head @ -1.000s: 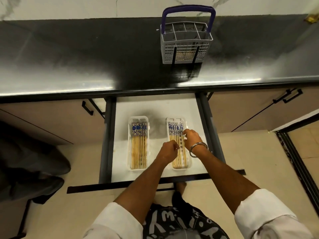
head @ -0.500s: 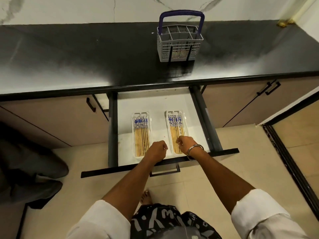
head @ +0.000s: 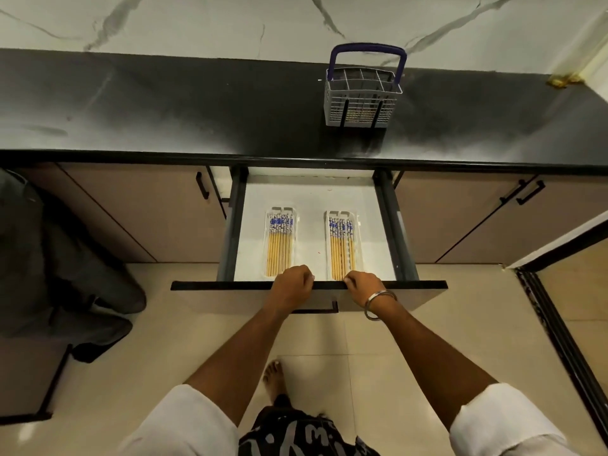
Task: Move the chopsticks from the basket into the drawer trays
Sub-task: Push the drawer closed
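A long black worktop (head: 164, 103) is running along a marble-veined wall, glossy and smeared with pale reflections. Toward its right end, near the back edge, a grey wire basket (head: 362, 100) with a blue loop handle is standing upright — what is inside it cannot be told. Below the front edge, a white-lined drawer (head: 312, 199) with dark metal sides is hanging open between beige cabinet doors. Two clear, narrow plastic trays are lying side by side on the drawer floor, well apart: the left tray (head: 281, 213) and the right tray (head: 342, 215), each holding a neat row of chopsticks (head: 279, 250) — bamboo-coloured shafts with blue-and-white patterned tops, lying lengthwise. The left hand (head: 291, 287) is curling over the drawer's black front edge, fingers folded onto it. The right hand (head: 365, 286), a metal bangle (head: 378, 302) at the wrist, is gripping the same edge just beside it, both arms reaching straight forward.
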